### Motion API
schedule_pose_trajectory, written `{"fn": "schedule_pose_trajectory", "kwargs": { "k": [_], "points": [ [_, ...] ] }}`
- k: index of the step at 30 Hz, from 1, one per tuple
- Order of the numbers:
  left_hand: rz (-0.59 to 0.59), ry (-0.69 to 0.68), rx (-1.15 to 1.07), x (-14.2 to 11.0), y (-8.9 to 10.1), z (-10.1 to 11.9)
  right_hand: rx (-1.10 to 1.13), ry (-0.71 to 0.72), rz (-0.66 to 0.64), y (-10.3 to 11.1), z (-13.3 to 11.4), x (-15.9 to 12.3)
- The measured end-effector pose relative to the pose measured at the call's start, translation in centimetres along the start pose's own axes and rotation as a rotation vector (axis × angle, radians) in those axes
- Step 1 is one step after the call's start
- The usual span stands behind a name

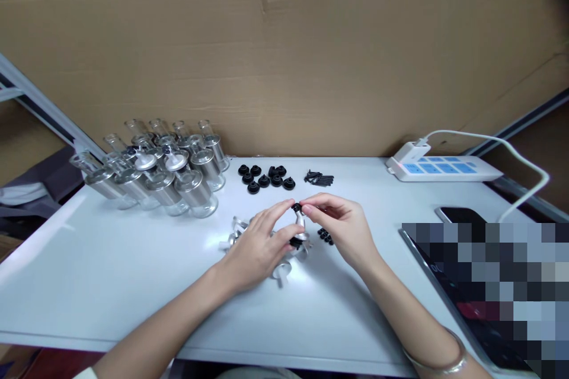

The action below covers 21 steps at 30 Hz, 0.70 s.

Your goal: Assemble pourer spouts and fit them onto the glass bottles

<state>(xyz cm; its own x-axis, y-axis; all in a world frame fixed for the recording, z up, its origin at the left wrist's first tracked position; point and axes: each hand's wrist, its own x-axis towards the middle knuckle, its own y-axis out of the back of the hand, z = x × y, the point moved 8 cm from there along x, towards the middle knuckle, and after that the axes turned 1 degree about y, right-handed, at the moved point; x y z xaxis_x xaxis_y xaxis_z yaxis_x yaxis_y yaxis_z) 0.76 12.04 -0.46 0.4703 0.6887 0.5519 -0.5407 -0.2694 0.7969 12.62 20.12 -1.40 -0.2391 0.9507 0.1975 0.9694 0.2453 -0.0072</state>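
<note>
My left hand [255, 245] is closed on a silver pourer spout [300, 223], held upright with a black stopper at its lower end. At the top of this spout, the thumb and finger of my right hand [344, 226] pinch a small black cap [296, 207]; my left index fingertip touches it too. Under and behind my left hand lie more silver pourer parts [281, 271], partly hidden by it. A few small black caps [326, 236] lie beside my right wrist. Farther back are several black rubber stoppers [264, 181] and a small pile of thin black tubes [319, 178].
Several glass bottles [195, 192] with metal sleeves crowd the back left; two carry silver tops. A white power strip [448, 169] with a charger and cable sits back right. A phone [462, 215] and a dark-screened device [444, 290] lie at right. Cardboard [284, 70] walls the back.
</note>
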Motion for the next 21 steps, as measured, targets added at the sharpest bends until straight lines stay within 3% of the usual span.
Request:
{"fn": "schedule_pose_trajectory", "kwargs": {
  "k": [10, 17, 21],
  "points": [
    [0.022, -0.019, 0.018, 0.1, 0.5, -0.2, -0.029, 0.027, -0.049, -0.1, -0.2, 0.0],
    [0.055, -0.023, 0.096, 0.1, 0.9, -0.4, -0.302, 0.262, -0.223, -0.7, -2.5, -0.5],
    [0.043, -0.016, 0.081, 0.1, 0.7, -0.5, -0.443, 0.351, -0.225, -0.9, -2.8, -0.8]
  ]
}}
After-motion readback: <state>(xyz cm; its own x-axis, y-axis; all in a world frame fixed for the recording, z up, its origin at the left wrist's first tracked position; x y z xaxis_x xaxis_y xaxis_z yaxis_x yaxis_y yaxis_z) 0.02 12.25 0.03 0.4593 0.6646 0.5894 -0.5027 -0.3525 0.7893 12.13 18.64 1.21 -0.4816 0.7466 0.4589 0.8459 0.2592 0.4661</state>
